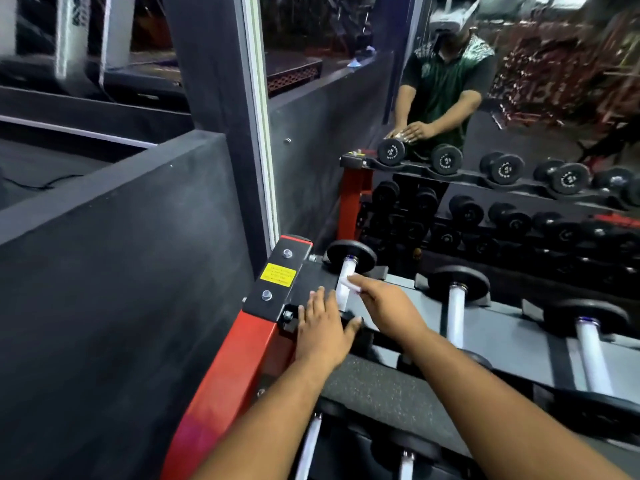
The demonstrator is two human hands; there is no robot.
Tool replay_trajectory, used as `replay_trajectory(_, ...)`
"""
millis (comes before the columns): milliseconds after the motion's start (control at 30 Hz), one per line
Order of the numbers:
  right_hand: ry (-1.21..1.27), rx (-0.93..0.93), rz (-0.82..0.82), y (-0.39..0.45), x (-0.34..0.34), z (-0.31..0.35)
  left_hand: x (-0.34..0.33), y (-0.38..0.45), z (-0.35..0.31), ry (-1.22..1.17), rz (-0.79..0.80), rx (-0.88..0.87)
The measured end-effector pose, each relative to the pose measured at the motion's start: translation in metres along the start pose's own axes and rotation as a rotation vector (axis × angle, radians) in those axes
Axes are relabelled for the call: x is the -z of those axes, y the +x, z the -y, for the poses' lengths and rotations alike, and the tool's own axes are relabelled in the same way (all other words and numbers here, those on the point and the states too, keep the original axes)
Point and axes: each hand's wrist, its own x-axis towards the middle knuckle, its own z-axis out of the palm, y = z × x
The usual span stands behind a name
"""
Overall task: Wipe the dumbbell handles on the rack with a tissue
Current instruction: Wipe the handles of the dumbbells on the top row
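Tissue (352, 283) pinched in right hand (391, 308) fingertips against leftmost dumbbell handle (345, 282), top tier, rack (277, 296) end. Left hand (323, 329) flat, fingers spread, on near weight. Next handle (456, 315) well apart rightward.

We can read almost nothing here. A yellow sticker (278, 274) on the rack's black end plate (273, 289) carries lines of dark print, too small to make out. In the mirror (450, 98), pale ring lettering circles the dumbbell ends (391, 151), blurred and unreadable to us.
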Motion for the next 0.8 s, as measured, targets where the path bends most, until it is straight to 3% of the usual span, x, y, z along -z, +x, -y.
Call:
replay_trajectory(200, -0.267, 0.133, 0.182, 0.038, -0.031, -0.025, -0.017, 0.010, 0.015, -0.025, -0.024, -0.090)
replay_trajectory(300, -0.371, 0.391, 0.359, 0.040, -0.041, -0.043, -0.020, 0.010, 0.015, -0.029, -0.002, -0.090)
replay_trajectory(400, -0.489, 0.558, 0.392, 0.050, -0.035, -0.061, -0.019, 0.012, 0.015, -0.052, 0.004, -0.071)
replay_trajectory(567, -0.454, 0.307, 0.305, 0.054, -0.030, -0.071, -0.014, 0.014, 0.010, 0.023, 0.071, -0.013)
replay_trajectory(700, -0.303, 0.406, 0.426, 0.030, -0.040, -0.068, -0.009, 0.016, 0.009, 0.039, 0.127, -0.001)
replay_trajectory(800, -0.374, 0.347, 0.303, 0.045, -0.039, -0.070, -0.006, 0.014, 0.006, 0.048, 0.139, 0.005)
